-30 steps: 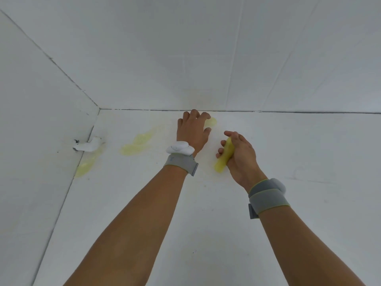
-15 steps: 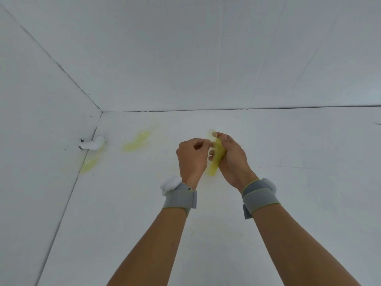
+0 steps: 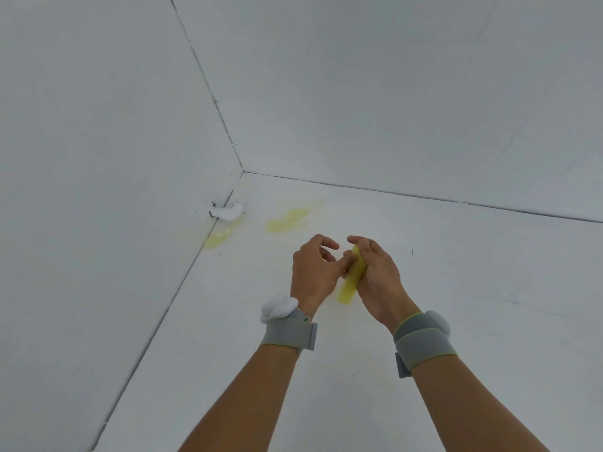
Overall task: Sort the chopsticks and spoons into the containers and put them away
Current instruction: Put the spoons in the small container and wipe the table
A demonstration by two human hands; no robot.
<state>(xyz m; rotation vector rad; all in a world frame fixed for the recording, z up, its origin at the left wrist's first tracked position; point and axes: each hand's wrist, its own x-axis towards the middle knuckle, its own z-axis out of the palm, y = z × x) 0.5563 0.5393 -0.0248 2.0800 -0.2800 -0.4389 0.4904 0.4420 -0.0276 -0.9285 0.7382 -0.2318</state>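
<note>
My right hand (image 3: 375, 275) grips a flat, pale yellow strip (image 3: 348, 287), whose lower end sticks out below the palm. My left hand (image 3: 311, 272) sits just to the left of it with its fingers curled. Its thumb reaches toward the strip and the right fingers, and I see nothing held in it. Both wrists wear grey bands, and both hands hover over the white surface (image 3: 456, 288). No chopsticks, spoons or containers are in view.
A white wall (image 3: 98, 190) rises on the left and another at the back, meeting in a corner. A white lump (image 3: 228, 212) sits at the foot of the left wall. Yellow smears (image 3: 287, 220) mark the surface near it.
My left hand lifted off the surface and came back beside the right hand's yellow strip. Its fingertips, which were at the strip's top half a second ago, now sit slightly apart.
</note>
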